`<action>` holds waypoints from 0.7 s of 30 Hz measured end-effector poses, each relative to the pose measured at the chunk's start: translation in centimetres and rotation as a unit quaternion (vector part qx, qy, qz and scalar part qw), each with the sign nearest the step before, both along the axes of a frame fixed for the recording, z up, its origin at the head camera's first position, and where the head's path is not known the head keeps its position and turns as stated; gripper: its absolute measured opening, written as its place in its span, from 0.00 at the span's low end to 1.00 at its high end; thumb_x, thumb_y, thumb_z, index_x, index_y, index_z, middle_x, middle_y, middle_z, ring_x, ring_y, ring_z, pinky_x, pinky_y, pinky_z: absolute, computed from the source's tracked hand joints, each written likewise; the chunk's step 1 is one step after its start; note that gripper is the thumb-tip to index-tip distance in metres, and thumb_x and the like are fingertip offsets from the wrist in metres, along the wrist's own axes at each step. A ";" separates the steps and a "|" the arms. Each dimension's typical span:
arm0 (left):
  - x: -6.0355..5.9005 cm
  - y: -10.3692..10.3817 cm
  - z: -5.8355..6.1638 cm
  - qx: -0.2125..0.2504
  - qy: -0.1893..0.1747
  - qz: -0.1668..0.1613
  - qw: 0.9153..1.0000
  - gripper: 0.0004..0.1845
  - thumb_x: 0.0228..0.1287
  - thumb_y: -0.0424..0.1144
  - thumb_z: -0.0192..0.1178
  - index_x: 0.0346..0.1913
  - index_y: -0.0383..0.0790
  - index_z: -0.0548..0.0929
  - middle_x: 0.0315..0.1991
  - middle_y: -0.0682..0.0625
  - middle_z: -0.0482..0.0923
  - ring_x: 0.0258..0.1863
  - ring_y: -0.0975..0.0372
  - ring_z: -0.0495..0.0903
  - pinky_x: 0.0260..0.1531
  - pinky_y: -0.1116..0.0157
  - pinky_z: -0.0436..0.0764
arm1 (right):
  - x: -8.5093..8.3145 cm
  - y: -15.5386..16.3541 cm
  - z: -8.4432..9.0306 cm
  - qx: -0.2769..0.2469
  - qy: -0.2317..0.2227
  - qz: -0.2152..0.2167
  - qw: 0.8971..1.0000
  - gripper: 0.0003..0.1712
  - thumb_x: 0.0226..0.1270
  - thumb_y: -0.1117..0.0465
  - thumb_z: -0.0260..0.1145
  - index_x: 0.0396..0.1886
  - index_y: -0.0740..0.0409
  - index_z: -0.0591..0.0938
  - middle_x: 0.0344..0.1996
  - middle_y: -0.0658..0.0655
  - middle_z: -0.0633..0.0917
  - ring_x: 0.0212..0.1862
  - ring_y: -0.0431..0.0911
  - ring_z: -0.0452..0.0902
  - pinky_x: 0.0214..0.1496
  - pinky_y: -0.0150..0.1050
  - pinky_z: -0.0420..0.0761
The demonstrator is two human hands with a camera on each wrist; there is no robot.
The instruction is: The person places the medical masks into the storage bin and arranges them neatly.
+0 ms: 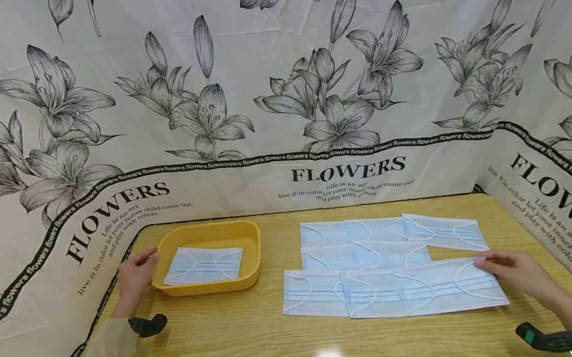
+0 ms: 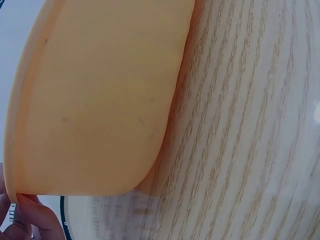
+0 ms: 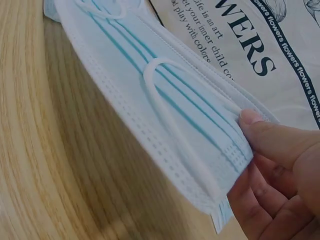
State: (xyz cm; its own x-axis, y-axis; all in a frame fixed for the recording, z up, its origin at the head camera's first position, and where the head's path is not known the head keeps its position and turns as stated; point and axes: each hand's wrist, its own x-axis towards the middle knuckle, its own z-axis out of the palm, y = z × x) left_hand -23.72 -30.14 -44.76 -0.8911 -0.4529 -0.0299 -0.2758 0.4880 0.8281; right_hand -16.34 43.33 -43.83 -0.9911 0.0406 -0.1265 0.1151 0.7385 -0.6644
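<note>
A flower-printed cloth (image 1: 245, 188) is hanging beyond the back edge of a wood-grain table (image 1: 229, 339), which is carrying everything handled. Blue masks are lying toward the right side of the surface in a back row (image 1: 342, 229), a middle row (image 1: 345, 258) and a front row (image 1: 323, 298); neighbours are overlapping, probably to save room while leaving each one findable. A yellow tray (image 1: 206, 288) is sitting near the surface's back left corner, apart from the rows, likely so that its contents are staying separate. It is containing a mask (image 1: 203, 265), lying flat, nearer the tray's front edge than its back edge; cannot tell whether others are lying beneath. The left hand (image 1: 135, 276) is pinching the tray's rim at the left edge in a narrow grip, presumably steadying it. The right hand (image 1: 520, 274) is pinching the right-end mask (image 1: 445, 275) of the front row by its outer end, near the surface's right edge, thumb above and fingers below; that end is perhaps being chosen because no neighbour is covering it. In the right wrist view a small striped corner (image 3: 221, 216) is showing under the held end; cannot tell whose. White ear loops (image 3: 149, 77) are lying uppermost.
</note>
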 end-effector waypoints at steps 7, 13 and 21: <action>0.0 0.1 0.0 -0.003 0.007 -0.008 1.000 0.22 0.71 0.45 0.54 0.60 0.36 0.78 0.56 0.34 0.77 0.32 0.71 0.73 0.22 0.75 0.75 | 0.5 -0.8 1.3 0.012 0.003 -0.003 1.000 0.31 0.71 0.47 0.59 0.53 0.74 0.78 0.50 0.70 0.82 0.33 0.20 0.73 0.36 0.30 0.82; 0.1 0.0 -0.1 -0.006 0.007 -0.008 1.000 0.21 0.71 0.45 0.54 0.60 0.36 0.79 0.56 0.34 0.77 0.31 0.71 0.72 0.23 0.76 0.75 | 0.9 -1.2 2.3 -0.006 0.022 -0.005 1.000 0.29 0.70 0.49 0.61 0.53 0.74 0.79 0.34 0.30 0.82 0.33 0.22 0.75 0.35 0.31 0.82; -0.1 -0.1 -0.1 -0.001 0.017 0.006 1.000 0.20 0.69 0.44 0.56 0.57 0.35 0.81 0.53 0.35 0.79 0.26 0.71 0.72 0.18 0.71 0.76 | 1.1 -1.4 3.5 -0.006 0.027 -0.003 1.000 0.28 0.70 0.49 0.60 0.52 0.72 0.79 0.31 0.27 0.81 0.33 0.25 0.77 0.34 0.31 0.81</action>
